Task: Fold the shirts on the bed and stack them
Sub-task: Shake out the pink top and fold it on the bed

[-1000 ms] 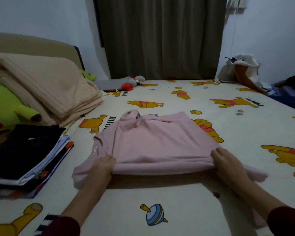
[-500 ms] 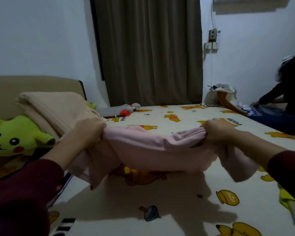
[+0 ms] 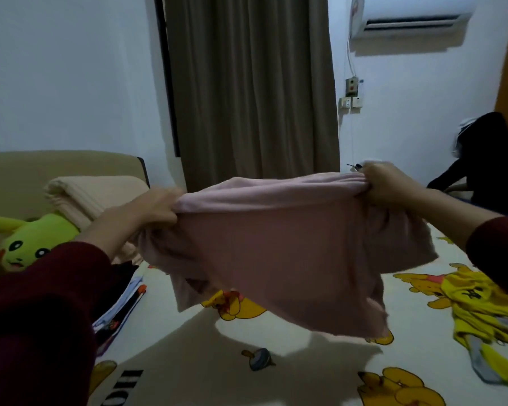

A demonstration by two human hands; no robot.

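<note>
pink shirt (image 3: 276,253) hangs above the bed (image 3: 206,373), both hands' fingers (image 3: 170,213) pinching its top edge.

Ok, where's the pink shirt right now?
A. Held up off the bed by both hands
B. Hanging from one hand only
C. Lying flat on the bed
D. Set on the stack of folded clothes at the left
A: the left hand and right hand each grip a bunched end of the pink shirt, which hangs in the air above the bed.
</note>
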